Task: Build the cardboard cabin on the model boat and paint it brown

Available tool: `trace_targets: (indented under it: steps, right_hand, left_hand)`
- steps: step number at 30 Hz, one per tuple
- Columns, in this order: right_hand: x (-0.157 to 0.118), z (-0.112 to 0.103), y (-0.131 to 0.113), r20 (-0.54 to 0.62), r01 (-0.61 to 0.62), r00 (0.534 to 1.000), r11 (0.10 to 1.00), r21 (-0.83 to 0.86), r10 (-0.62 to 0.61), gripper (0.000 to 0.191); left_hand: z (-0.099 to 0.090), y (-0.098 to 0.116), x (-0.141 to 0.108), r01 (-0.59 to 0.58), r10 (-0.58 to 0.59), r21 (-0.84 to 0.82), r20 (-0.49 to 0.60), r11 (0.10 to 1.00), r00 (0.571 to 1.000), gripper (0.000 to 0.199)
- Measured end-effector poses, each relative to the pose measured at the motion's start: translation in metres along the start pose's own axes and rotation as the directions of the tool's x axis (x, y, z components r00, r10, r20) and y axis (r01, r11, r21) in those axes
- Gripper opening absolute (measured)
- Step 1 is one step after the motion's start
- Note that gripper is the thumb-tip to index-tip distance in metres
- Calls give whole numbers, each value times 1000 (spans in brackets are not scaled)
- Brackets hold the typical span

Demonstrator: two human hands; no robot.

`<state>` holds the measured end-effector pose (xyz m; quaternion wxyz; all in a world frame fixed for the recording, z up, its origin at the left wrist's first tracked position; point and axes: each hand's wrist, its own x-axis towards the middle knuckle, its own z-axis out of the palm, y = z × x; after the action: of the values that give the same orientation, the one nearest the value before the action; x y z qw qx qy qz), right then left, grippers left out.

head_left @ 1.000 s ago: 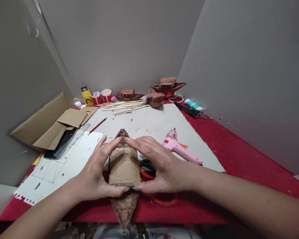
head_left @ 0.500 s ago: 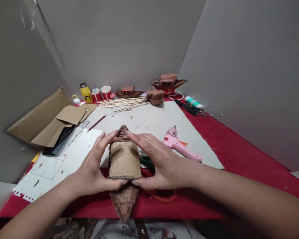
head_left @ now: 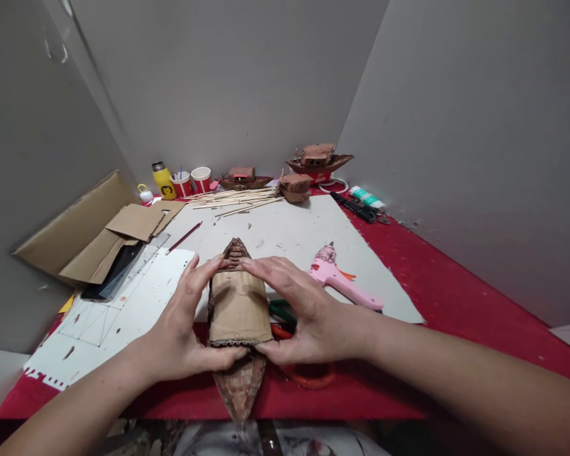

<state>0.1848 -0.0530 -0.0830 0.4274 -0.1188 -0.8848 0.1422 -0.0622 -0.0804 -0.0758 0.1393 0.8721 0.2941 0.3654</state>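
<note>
A cardboard model boat (head_left: 239,386) lies lengthwise in front of me, its brown pointed end reaching over the table's near edge. Across its middle curves a tan cardboard canopy (head_left: 241,307). My left hand (head_left: 180,323) grips the canopy from the left, thumb at the near rim and fingers at the far rim. From the other side my right hand (head_left: 304,310) grips it the same way, both thumbs almost meeting. Scissors with red and green handles (head_left: 308,375) lie partly hidden under my right hand. A pink glue gun (head_left: 344,285) rests beyond that hand.
Cardboard pieces (head_left: 99,234) and a drawn-on paper sheet (head_left: 90,323) lie at the left, near a pencil (head_left: 184,237). Thin wooden sticks (head_left: 232,198), paper cups (head_left: 201,180), a yellow bottle (head_left: 162,180) and finished model boats (head_left: 318,158) stand at the back.
Both hands keep their hold on the canopy. The boat and hands have shifted very slightly in view; the rest of the table looks the same.
</note>
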Motion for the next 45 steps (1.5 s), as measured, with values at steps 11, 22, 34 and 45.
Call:
trace_targets:
  steps: [11,22,34,45]
  right_hand:
    - [-2,-2,1,38,-40,998,999,-30,41,103]
    - [-1,-1,1,-5,70,998,997,35,-70,98]
    - [2,-13,-6,89,-76,993,997,-13,77,107]
    - [-1,-7,-5,65,-303,951,953,6,302,112]
  left_hand:
    - [-1,-4,0,-29,28,-7,-57,1000,998,112]
    - [-1,1,0,-54,57,60,-51,997,997,108]
    - [0,-5,1,77,-92,-174,-81,982,993,107]
    - [1,-9,5,316,-332,-276,-15,908,943,102]
